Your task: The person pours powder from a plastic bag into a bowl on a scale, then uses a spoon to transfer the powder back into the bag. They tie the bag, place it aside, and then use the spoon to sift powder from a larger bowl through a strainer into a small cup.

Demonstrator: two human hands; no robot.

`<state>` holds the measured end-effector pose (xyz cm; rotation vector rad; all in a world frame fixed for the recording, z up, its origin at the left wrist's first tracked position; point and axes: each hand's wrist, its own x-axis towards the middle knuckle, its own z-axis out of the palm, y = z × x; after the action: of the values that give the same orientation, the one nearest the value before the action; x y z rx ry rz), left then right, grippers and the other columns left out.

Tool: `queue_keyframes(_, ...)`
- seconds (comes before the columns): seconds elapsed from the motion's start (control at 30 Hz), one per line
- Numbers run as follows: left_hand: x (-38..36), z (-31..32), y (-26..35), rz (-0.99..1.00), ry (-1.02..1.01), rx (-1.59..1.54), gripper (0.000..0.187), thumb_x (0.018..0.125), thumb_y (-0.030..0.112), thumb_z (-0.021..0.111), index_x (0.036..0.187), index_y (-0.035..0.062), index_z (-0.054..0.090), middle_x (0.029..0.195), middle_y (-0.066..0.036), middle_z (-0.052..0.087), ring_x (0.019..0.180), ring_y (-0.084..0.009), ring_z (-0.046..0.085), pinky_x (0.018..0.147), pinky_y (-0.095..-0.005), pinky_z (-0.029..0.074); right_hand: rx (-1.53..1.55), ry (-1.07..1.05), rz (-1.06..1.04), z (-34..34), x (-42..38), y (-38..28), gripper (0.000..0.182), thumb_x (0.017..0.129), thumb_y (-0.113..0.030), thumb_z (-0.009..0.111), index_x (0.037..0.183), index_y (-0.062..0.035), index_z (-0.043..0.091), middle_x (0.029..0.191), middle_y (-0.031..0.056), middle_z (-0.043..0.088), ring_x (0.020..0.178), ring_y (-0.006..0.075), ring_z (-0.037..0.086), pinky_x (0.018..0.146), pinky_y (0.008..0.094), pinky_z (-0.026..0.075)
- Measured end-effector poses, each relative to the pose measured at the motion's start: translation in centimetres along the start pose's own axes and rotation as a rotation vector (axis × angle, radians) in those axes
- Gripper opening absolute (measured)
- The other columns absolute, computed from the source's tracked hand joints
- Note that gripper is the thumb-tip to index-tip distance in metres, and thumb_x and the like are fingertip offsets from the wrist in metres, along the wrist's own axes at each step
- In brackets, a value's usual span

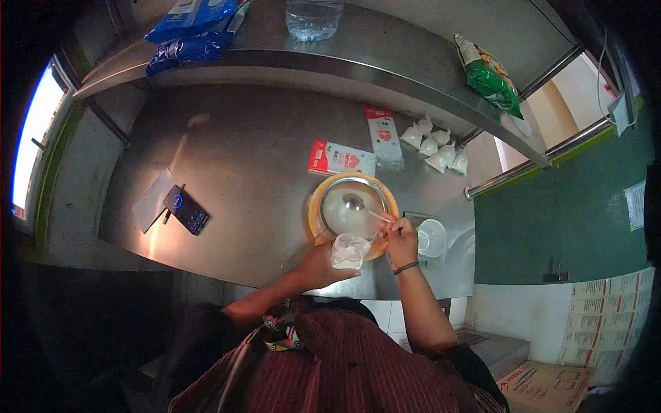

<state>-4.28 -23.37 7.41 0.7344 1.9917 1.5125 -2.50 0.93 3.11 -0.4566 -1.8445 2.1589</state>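
Observation:
My left hand (318, 267) is wrapped round a small clear plastic bag (350, 251) with white contents, at the near edge of a round orange-rimmed basin (316, 219). Inside the basin is a metal bowl or tray (330, 206). My right hand (401, 241) pinches the thin handle of a spoon (354, 202), whose round head lies over the middle of the basin. To the right of the basin, beside my right hand, stands a clear plastic tub (432, 238).
Two red-and-white packs (341, 160) (383, 135) lie behind the basin, with several tied white bags (441, 149) to their right. A phone (186, 210) and papers (153, 199) lie at the left. A steel shelf (385, 74) overhead holds blue packs (189, 51), a green pack (490, 81) and a water container (313, 20).

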Motion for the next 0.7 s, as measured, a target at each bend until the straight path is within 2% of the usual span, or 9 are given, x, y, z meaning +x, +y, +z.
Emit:
queue_keyframes(0.17,0.0,-0.4,-0.5,0.005,-0.026,0.001,0.066,0.076,0.033,0.083,0.129,0.005,0.055,0.114,-0.015,0.068,0.106,-0.0289,0.066,0.095,-0.0397,0.05,-0.019,-0.044,0.163,-0.3,-1.1,-1.3,0.017,0.097,0.005,0.048,0.089,-0.0095,0.043,0.124,0.0233,0.061,0.093,0.0261,0.069,0.068,0.0288,0.053)
queue_keyframes(0.23,0.2,-0.2,-1.0,-0.006,-0.042,-0.02,0.067,0.076,0.033,0.084,0.129,0.005,0.055,0.114,-0.015,0.068,0.106,-0.0295,0.066,0.095,-0.04,0.05,0.014,-0.132,0.223,-0.7,-1.1,-1.3,0.015,0.098,0.002,0.049,0.089,-0.0097,0.044,0.124,0.0227,0.061,0.094,0.0249,0.07,0.066,0.0272,0.052)
queue_keyframes(0.37,0.1,-0.1,-1.3,-0.041,-0.026,-0.004,0.064,0.076,0.033,0.083,0.127,0.0051,0.057,0.114,-0.015,0.068,0.106,-0.0295,0.066,0.094,-0.0402,0.051,0.03,-0.143,0.29,-0.5,-1.3,-2.0,0.013,0.099,0.001,0.047,0.092,-0.0092,0.043,0.123,0.0247,0.062,0.094,0.0259,0.07,0.063,0.0269,0.052)
queue_keyframes(0.43,-0.1,-0.1,-1.0,-0.059,-0.012,-0.009,0.062,0.076,0.033,0.083,0.126,0.0052,0.058,0.114,-0.015,0.068,0.106,-0.0293,0.066,0.094,-0.0402,0.051,0.096,-0.103,0.355,0.3,-1.7,-3.2,0.013,0.1,-0.002,0.05,0.091,-0.0099,0.044,0.122,0.0243,0.063,0.096,0.0273,0.07,0.062,0.0263,0.051)
queue_keyframes(0.57,0.0,0.2,-0.9,0.029,0.007,-0.03,0.06,0.077,0.031,0.083,0.125,0.0047,0.058,0.114,-0.015,0.068,0.105,-0.0289,0.067,0.094,-0.0395,0.051,0.166,-0.05,0.317,0.2,-2.1,-5.0,0.013,0.1,-0.004,0.051,0.091,-0.0107,0.045,0.12,0.0239,0.064,0.095,0.0275,0.071,0.062,0.0258,0.05)
queue_keyframes(0.67,-0.1,-0.1,0.2,0.03,0.047,-0.031,0.06,0.078,0.031,0.082,0.126,0.0044,0.058,0.115,-0.016,0.068,0.106,-0.0289,0.067,0.093,-0.0391,0.051,0.237,-0.016,0.111,0.6,-3.2,-8.8,0.018,0.101,-0.004,0.051,0.087,-0.0124,0.043,0.117,0.021,0.066,0.09,0.0223,0.071,0.056,0.0243,0.045)
queue_keyframes(0.7,-0.2,-0.2,0.6,0.017,0.076,-0.031,0.06,0.078,0.031,0.082,0.126,0.0042,0.058,0.115,-0.017,0.068,0.107,-0.029,0.067,0.093,-0.039,0.051,0.237,-0.016,0.11,0.7,-3.6,-9.9,0.018,0.101,-0.004,0.051,0.087,-0.0124,0.043,0.117,0.021,0.066,0.09,0.0223,0.071,0.056,0.0243,0.045)
